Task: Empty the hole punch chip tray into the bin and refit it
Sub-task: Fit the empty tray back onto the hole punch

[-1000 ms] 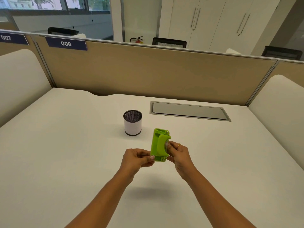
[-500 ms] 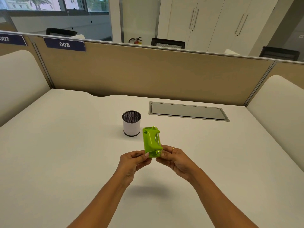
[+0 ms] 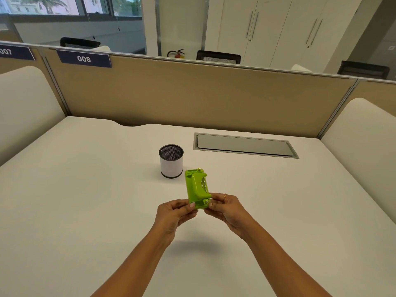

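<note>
Head view.

Hole punch (image 3: 196, 187): bright green, held on end above the bench (image 3: 85, 200), clear of its surface, about midway between the left and right edges. Lever side faces the camera and right. Whether the chip tray is fitted cannot be told.

Left hand (image 3: 174, 214): fingers closed, pinching the punch's lower end from the left.

Right hand (image 3: 227, 207): fingers closed on the same lower end from the right; a ring shows on one finger.

Bin (image 3: 171, 161): small white cylinder with dark mesh inside, upright on the bench, just beyond and left of the punch, apart from it.

Cable hatch (image 3: 244, 145): grey, shut flap set in the bench near the far edge, right of the bin.

Partition (image 3: 192, 93): tan panel along the far edge, labelled 008.
</note>
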Action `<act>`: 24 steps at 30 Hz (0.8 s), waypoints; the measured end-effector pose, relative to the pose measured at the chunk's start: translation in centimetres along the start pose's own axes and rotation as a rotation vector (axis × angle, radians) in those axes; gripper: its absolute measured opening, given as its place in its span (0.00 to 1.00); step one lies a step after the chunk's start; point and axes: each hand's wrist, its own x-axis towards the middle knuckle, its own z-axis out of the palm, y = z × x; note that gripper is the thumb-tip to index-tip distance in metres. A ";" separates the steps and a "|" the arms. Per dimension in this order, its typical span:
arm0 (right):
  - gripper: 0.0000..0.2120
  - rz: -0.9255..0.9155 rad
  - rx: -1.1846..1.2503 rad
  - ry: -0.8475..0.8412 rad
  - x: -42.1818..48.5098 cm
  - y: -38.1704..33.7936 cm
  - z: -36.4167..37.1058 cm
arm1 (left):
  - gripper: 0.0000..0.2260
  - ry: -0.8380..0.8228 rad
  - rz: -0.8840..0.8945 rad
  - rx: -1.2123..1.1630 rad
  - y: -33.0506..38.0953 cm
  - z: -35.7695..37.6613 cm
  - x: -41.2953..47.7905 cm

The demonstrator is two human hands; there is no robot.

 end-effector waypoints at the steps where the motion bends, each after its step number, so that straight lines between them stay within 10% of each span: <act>1: 0.13 0.003 -0.052 0.011 -0.1 -0.1 0.1 | 0.04 0.004 -0.005 -0.002 -0.1 0.0 0.1; 11: 0.13 -0.322 -0.642 0.357 0.0 -1.0 1.8 | 0.04 0.053 -0.012 0.053 -0.8 0.2 0.2; 17: 0.26 -0.190 -0.842 0.379 0.2 -1.3 2.7 | 0.03 0.070 -0.008 0.062 -1.0 0.5 0.0; 24: 0.17 -0.011 -0.811 0.378 0.8 -1.7 2.5 | 0.04 0.060 -0.014 0.086 -1.7 0.5 -0.1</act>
